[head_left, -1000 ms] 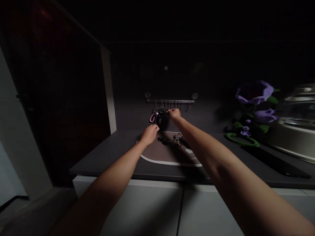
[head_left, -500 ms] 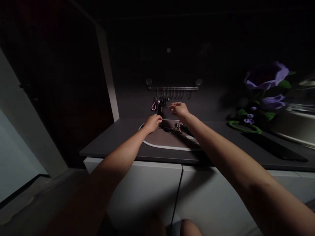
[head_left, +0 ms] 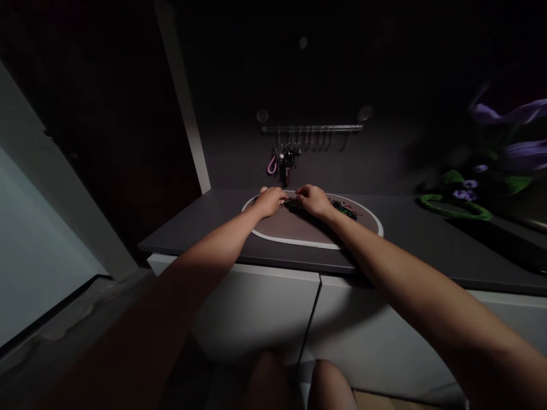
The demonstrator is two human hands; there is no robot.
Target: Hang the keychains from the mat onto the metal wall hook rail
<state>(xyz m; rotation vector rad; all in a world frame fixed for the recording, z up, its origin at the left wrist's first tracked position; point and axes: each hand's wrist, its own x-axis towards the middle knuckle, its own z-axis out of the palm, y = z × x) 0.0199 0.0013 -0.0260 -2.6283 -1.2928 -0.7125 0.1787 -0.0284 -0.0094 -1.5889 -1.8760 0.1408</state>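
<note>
A brown oval mat (head_left: 294,232) with a white rim lies on the dark counter, and both hands are at its far half. My left hand (head_left: 270,201) is low over the mat's left side, fingers bent and tips together; any small thing in them is hidden. Close by on its right, my right hand (head_left: 314,200) has its fingers curled in a pinch, and I cannot make out what they hold. A dark heap with green and metallic bits (head_left: 344,210) lies on the mat, partly behind the right hand and forearm.
On the back wall, a clear rail (head_left: 311,128) carries several hooks. A bunch of keys (head_left: 291,154) with a pink loop (head_left: 272,165) hangs at its left end. To the right stand purple flowers (head_left: 465,195) and a green ring (head_left: 455,208). White cabinet doors (head_left: 256,307) lie below the counter.
My right hand has come down from near the hanging keys to the mat. The left hand stays over the mat's left side. The camera view has shifted, and the hanging keys show more clearly.
</note>
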